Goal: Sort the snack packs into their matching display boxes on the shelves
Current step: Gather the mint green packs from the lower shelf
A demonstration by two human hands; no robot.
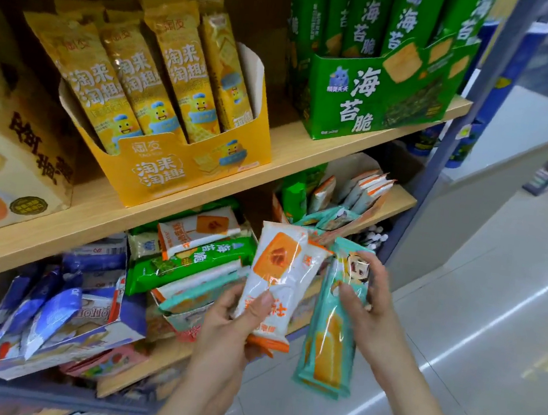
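Above both hands runs the pale wooden shelf board [287,143]. It carries a tall yellow cardboard display box [180,175] of matching yellow stick packs up and to the left, and a green cardboard display box [364,104] of green seaweed packs straight above. Each box is tilted forward so its packs face the aisle.

Down to the left of the left hand slumps a torn blue-and-white carton [106,328] of blue pouches. Just beyond the left hand's fingertips lies a jumbled heap of green, white and teal packs [190,255], still unsorted. Up past the right hand, an open beige-backed box [348,168] holds upright white-and-orange packs, probably the home for one held item.

The left hand [234,319] curls round a white plastic pack with an orange biscuit picture [278,276], thumb across its front, label turned up, seemingly for reading. The right hand [368,301] clasps the upper half of a long teal wrapper [329,338], which hangs downward, kept apart from the other.
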